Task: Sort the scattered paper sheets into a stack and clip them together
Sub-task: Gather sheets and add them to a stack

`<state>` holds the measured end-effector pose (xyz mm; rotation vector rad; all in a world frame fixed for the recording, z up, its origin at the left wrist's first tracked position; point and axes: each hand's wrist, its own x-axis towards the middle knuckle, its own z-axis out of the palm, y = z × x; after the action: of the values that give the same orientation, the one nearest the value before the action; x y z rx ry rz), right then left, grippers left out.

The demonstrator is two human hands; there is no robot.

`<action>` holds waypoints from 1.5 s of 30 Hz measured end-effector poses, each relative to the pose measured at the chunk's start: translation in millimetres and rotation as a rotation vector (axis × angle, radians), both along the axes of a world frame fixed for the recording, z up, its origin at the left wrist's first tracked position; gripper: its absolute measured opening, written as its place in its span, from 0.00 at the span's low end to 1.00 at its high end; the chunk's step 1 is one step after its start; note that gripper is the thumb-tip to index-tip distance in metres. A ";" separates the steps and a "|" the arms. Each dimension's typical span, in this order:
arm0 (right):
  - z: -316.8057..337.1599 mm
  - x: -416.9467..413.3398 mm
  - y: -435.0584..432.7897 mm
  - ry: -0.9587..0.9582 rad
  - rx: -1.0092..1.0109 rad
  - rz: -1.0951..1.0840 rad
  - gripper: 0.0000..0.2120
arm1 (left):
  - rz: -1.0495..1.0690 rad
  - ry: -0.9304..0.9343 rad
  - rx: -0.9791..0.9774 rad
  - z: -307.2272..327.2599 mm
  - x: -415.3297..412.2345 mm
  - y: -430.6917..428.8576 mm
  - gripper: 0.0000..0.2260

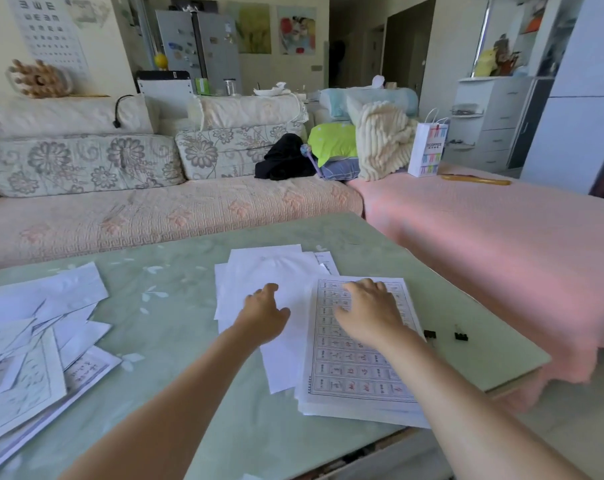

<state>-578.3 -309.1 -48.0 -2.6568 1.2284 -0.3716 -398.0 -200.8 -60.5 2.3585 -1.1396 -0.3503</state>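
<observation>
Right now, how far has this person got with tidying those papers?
Partly done: there is a rough stack topped by a white sheet printed with a red-and-black grid. In hand: the right hand presses it, and the left hand rests on plain white sheets beside it. Left: the scattered paper pile at left, and both small black binder clips lie unused.

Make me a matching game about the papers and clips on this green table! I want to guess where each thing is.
Things:
1. white sheet printed with a red-and-black grid
2. plain white blank sheets
3. two small black binder clips
4. messy heap of printed paper sheets

Places:
A. at the table's left edge
B. under the left hand
C. under the right hand
D. on the bare green table, right of the stack

Pairs: 1-C, 2-B, 3-D, 4-A.
</observation>
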 end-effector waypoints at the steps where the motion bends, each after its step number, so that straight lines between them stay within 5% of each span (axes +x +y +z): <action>1: -0.1 15.8 6.5 -0.001 0.024 0.093 0.27 | 0.031 -0.033 0.020 -0.9 13.1 4.9 0.27; 7: -10.7 95.4 30.3 0.116 0.142 0.369 0.39 | 0.210 -0.144 0.211 -11.8 80.8 32.1 0.27; 12: -23.8 132.6 37.2 0.320 0.238 0.368 0.57 | 0.214 -0.179 0.274 -25.2 103.1 34.0 0.28; 18: -25.4 145.7 33.7 0.236 0.199 0.331 0.37 | 0.309 0.078 0.049 -8.9 100.4 8.6 0.24; 25: -32.1 143.6 27.9 0.179 0.125 0.344 0.33 | 0.446 0.639 -0.171 2.8 110.8 -11.7 0.17; 39: -24.1 139.0 14.6 -0.100 0.320 0.240 0.31 | 0.394 0.493 -0.465 -10.6 126.0 43.0 0.15; 45: -10.6 159.6 31.2 -0.470 0.572 -0.006 0.38 | 0.352 0.808 -0.611 -14.2 137.7 139.7 0.16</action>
<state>-418.7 -277.9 -58.6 -1.9400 1.0016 -0.5161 -260.3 -61.1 -74.7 1.5750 -0.3562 -0.6375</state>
